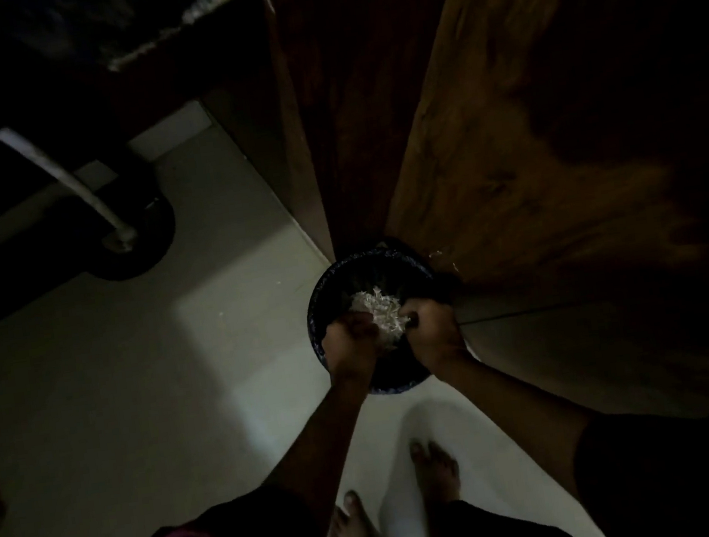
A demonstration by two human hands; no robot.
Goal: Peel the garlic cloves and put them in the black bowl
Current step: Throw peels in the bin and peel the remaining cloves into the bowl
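Left hand (348, 336) and right hand (435, 329) reach down side by side, both with fingers curled inward like loose fists, knuckles up. The scene is too dark to tell whether either one grips anything. A wide wooden desk (553, 152) fills the upper right, seen steeply from above. A pale floor (134, 387) spreads across the left and bottom. Directly under the hands, against the desk's near corner, sits a round black container (323, 286). It may be the black bowl or a bin, and the picture does not settle which. Inside it, between the two hands and touching both, lies a heap of white shreds (376, 308) that look like papery garlic skin. No whole clove can be made out, either here or on the desk. The step seems to be rubbing skins loose over the container. To do it well, keep both hands low inside the rim so nothing spills, roll each clove firmly between the fingers, and keep bare cloves apart from the skins. A small dark shape at the right hand's fingertips is unclear. The container's near rim is hidden by the wrists, and its base is lost in shadow. Two bare feet (432, 465) stand below.
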